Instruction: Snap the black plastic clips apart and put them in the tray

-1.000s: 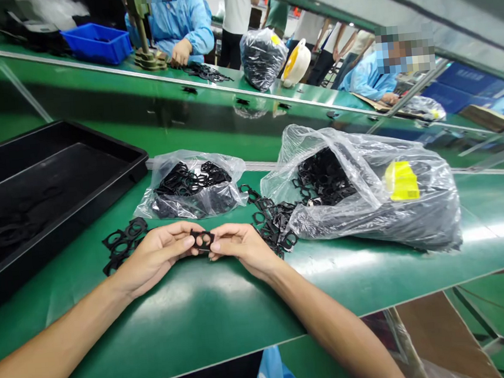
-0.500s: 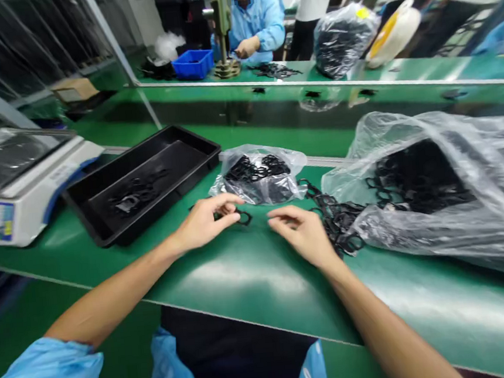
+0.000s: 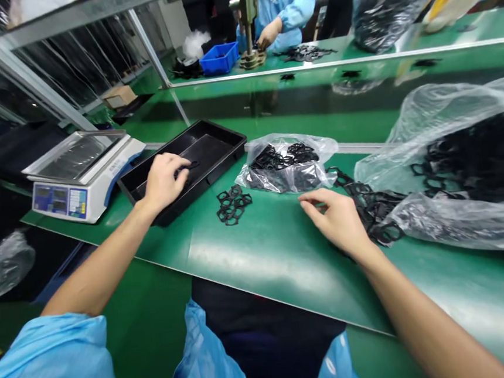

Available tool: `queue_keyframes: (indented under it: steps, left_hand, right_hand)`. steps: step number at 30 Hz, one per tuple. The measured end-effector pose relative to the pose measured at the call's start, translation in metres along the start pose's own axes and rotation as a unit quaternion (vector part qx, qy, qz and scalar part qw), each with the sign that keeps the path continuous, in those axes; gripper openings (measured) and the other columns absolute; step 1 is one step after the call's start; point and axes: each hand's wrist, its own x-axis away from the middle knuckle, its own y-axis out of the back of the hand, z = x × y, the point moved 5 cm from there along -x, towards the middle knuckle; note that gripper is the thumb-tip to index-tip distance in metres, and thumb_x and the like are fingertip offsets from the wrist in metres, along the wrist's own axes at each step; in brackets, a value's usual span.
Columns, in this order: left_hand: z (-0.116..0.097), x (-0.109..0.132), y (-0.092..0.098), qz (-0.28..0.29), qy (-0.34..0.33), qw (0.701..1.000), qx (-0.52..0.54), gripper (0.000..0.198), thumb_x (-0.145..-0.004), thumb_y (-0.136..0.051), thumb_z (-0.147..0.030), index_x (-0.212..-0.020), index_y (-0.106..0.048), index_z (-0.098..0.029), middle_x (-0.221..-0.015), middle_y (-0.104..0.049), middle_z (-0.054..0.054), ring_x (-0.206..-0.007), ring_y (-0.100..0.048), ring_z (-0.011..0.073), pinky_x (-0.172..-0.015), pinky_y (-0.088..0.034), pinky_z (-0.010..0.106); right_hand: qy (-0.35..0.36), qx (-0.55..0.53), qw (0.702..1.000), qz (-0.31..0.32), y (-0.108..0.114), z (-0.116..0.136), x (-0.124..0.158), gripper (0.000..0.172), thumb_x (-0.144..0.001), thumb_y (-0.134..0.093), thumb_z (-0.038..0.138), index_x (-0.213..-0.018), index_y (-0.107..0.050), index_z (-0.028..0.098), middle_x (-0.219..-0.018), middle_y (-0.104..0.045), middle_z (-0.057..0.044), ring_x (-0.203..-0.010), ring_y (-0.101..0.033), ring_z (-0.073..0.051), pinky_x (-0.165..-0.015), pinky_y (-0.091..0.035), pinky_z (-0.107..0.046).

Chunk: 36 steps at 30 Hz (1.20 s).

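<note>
My left hand is above the black tray, its thumb and fingers closed on a thin black plastic ring part whose end sticks out past the fingertips. On the green table, right of the tray, lies a small cluster of black ring parts. My right hand hovers low over the table with curved fingers, thumb and forefinger slightly apart, and nothing visible in them. Close beside it on the right is a loose heap of black ring parts. The tray's contents are mostly hidden by my left hand.
A clear bag of black parts sits behind the cluster. A larger open plastic bag fills the right side. Left of the tray stands a weighing scale. Across the bench, a person in blue works at a press beside a blue bin.
My left hand has moved left, from the middle of the table to over the tray, uncovering the cluster. My right hand stays near the heap. The view has turned left.
</note>
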Motion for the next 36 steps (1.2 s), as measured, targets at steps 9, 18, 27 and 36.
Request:
queue_keyframes:
  steps: [9,18,27,36]
  left_hand:
    - [-0.113,0.016,-0.08,0.223,-0.177,0.958,0.041,0.029,-0.091,-0.056,-0.027,-0.118,-0.064,-0.019,-0.112,-0.069,0.011,-0.104,-0.061,0.0284,-0.091,-0.049,0.042]
    - [-0.113,0.016,-0.076,0.192,-0.13,0.965,0.119,0.028,-0.085,-0.057,-0.026,-0.113,-0.062,-0.02,-0.11,-0.068,0.01,-0.103,-0.061,0.029,-0.092,-0.049,0.044]
    - [-0.118,0.012,-0.056,0.085,-0.089,0.961,0.247,0.023,-0.086,-0.055,-0.02,-0.106,-0.065,-0.018,-0.107,-0.066,0.007,-0.102,-0.064,0.0221,-0.094,-0.052,0.036]
    - [-0.15,-0.011,-0.088,0.101,0.041,0.843,0.526,0.013,-0.084,-0.061,-0.026,-0.091,-0.067,-0.016,-0.091,-0.071,0.004,-0.085,-0.069,0.017,-0.082,-0.057,0.03]
  right_hand:
    - [-0.051,0.146,0.984,0.094,0.048,-0.005,-0.007,0.024,-0.085,-0.06,0.017,-0.099,-0.078,0.016,-0.1,-0.079,-0.009,-0.09,-0.073,-0.025,-0.083,-0.055,-0.034]
    - [-0.074,0.305,0.924,0.219,0.025,-0.019,0.007,0.022,-0.084,-0.069,0.016,-0.106,-0.074,0.013,-0.105,-0.07,-0.014,-0.1,-0.065,-0.027,-0.088,-0.051,-0.035]
    - [-0.009,0.246,0.946,0.212,0.01,-0.005,-0.004,0.015,-0.088,-0.062,0.01,-0.098,-0.072,0.015,-0.108,-0.07,-0.01,-0.106,-0.063,-0.025,-0.096,-0.047,-0.034]
    - [-0.037,0.244,0.941,0.232,0.01,0.0,0.01,0.012,-0.084,-0.063,0.01,-0.075,-0.067,0.017,-0.091,-0.067,-0.01,-0.093,-0.064,-0.025,-0.08,-0.049,-0.033]
